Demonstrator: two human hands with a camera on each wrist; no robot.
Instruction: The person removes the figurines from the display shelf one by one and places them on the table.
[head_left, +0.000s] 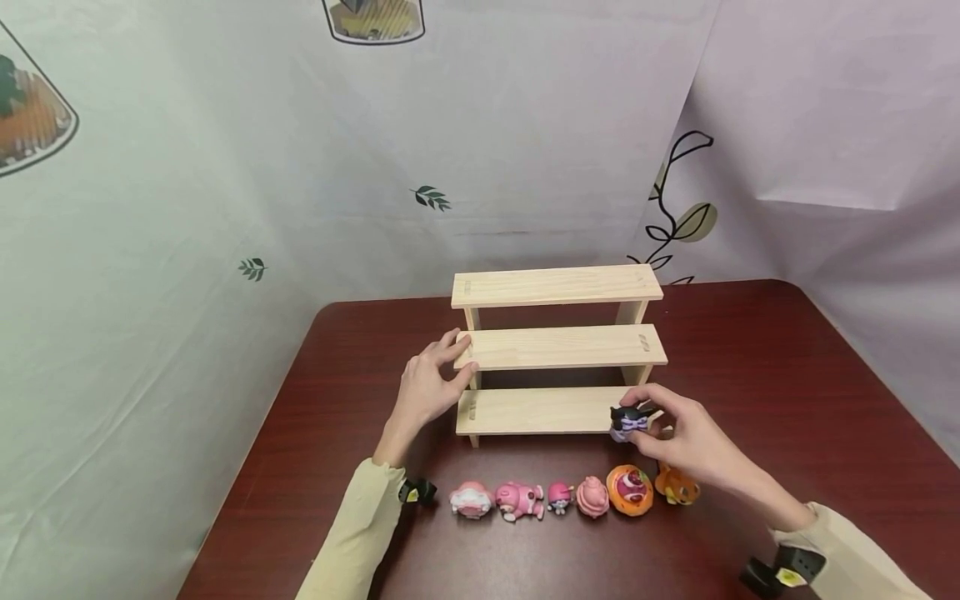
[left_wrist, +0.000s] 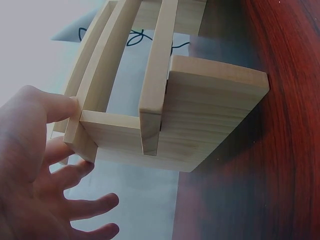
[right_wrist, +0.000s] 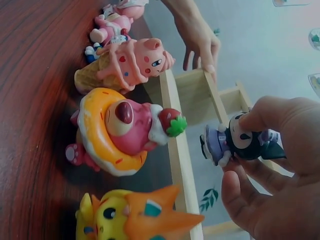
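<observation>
A three-tier wooden stand of pale boards stands on the table. My left hand pinches the left end of its middle board, thumb at the front edge; in the left wrist view the other fingers spread away from the wood. Above the right end of the lowest board, my right hand holds a small black-and-purple figurine between thumb and fingers. The right wrist view shows the figurine with a white face and a purple dress, its head partly covered by the thumb.
Several toy figures line up before the stand: a pink-and-white one, a pink bear, a small pink-hooded one, a pink ice-cream figure, a doughnut bear and an orange-yellow one. A patterned cloth hangs behind the table.
</observation>
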